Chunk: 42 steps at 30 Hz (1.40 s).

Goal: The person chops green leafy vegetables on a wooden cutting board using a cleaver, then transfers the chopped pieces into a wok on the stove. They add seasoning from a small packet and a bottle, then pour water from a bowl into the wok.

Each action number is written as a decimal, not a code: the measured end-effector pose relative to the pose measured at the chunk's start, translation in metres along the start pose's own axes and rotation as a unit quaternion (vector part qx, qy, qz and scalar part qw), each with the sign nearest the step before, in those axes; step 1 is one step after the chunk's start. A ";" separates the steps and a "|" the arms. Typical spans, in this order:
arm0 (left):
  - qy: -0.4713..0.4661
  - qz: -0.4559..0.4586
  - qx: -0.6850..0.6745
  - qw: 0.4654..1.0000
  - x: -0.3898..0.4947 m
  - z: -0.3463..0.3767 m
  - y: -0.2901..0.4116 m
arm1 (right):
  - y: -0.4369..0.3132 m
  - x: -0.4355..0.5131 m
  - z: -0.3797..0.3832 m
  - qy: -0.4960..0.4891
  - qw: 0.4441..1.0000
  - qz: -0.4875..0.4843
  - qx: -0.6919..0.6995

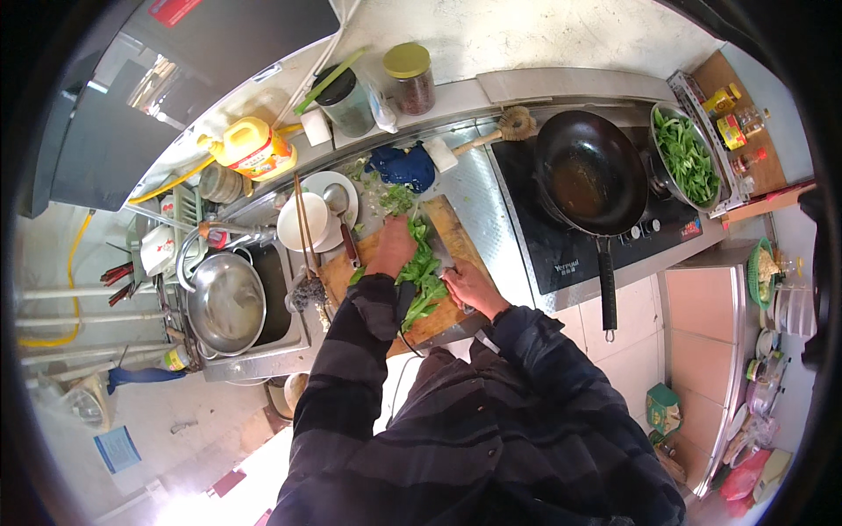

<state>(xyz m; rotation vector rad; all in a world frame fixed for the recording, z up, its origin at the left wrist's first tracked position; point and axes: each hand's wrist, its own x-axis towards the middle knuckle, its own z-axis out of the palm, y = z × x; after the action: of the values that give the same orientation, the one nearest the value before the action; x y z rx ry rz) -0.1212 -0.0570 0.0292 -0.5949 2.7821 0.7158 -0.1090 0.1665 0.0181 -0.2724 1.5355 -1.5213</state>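
Note:
A wooden cutting board (468, 230) lies at the counter's front edge, with leafy greens (421, 289) strewn lengthwise across it. My right hand (470, 286) grips the handle of a kitchen knife. The blade (439, 240) points away from me along the right side of the leaves. My left hand (395, 246) is over the board's far left part, against the greens, its fingers bent and mostly hidden from above. Just beyond it, a small heap of green trimmings (397, 197) sits on the steel counter.
Left of the board are a white bowl (299, 220) with chopsticks across it, a plate (355, 191) and a spoon (337, 199). A steel basin (227, 306) sits over the sink. To the right, a wok (585, 177) stands on the cooktop, beside a bowl of cut greens (687, 158).

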 end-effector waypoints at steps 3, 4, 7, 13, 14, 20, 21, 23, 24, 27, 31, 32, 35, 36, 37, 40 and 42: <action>0.001 0.023 -0.004 1.000 -0.005 -0.022 0.012 | -0.022 -0.009 -0.003 -0.011 0.998 0.021 0.049; 0.013 0.052 -0.006 0.999 -0.007 -0.032 0.015 | -0.031 -0.015 -0.003 -0.012 0.997 0.026 0.065; 0.029 0.094 -0.040 0.994 -0.004 -0.056 0.038 | -0.059 -0.033 -0.009 -0.012 0.993 0.028 0.114; 0.056 0.179 -0.011 0.982 0.016 -0.087 0.127 | -0.105 -0.069 -0.042 0.037 0.982 0.013 0.185; 0.053 0.201 -0.018 0.978 0.017 -0.091 0.143 | -0.111 -0.077 -0.049 0.041 0.982 0.000 0.186; 0.061 0.315 -0.023 0.947 0.026 -0.106 0.261 | -0.154 -0.133 -0.109 0.139 0.972 -0.063 0.178; 0.062 0.325 -0.029 0.943 0.030 -0.108 0.284 | -0.162 -0.141 -0.122 0.157 0.970 -0.077 0.172; 0.053 0.326 -0.037 0.943 0.038 -0.102 0.324 | -0.172 -0.157 -0.146 0.197 0.963 -0.107 0.147; 0.043 0.317 -0.039 0.947 0.043 -0.097 0.342 | -0.175 -0.163 -0.157 0.209 0.960 -0.126 0.134; 0.017 0.318 -0.080 0.945 0.052 -0.070 0.364 | -0.174 -0.166 -0.192 0.286 0.951 -0.114 0.006; -0.094 0.256 -0.148 0.951 0.058 -0.032 0.350 | -0.160 -0.157 -0.233 0.414 0.851 -0.050 -0.320; -0.082 0.276 -0.161 0.944 0.061 -0.029 0.342 | -0.155 -0.159 -0.240 0.443 0.793 -0.078 -0.410; -0.080 0.292 -0.185 0.935 0.064 -0.028 0.314 | -0.145 -0.163 -0.250 0.489 0.721 -0.081 -0.483; -0.084 0.290 -0.185 0.935 0.066 -0.032 0.306 | -0.145 -0.163 -0.250 0.491 0.712 -0.062 -0.498; -0.091 0.285 -0.181 0.937 0.067 -0.036 0.298 | -0.146 -0.163 -0.248 0.493 0.701 -0.044 -0.512; -0.055 0.219 -0.245 0.943 0.059 -0.040 0.282 | -0.156 -0.158 -0.235 0.507 0.695 -0.085 -0.503; -0.009 0.185 -0.319 0.929 0.052 -0.036 0.278 | -0.162 -0.151 -0.219 0.503 0.718 -0.125 -0.465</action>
<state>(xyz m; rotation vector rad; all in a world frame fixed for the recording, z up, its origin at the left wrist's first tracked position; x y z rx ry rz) -0.2912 0.1309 0.1604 -0.1374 2.6320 1.7254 -0.2538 0.3875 0.1838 -0.2089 3.2315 -0.9043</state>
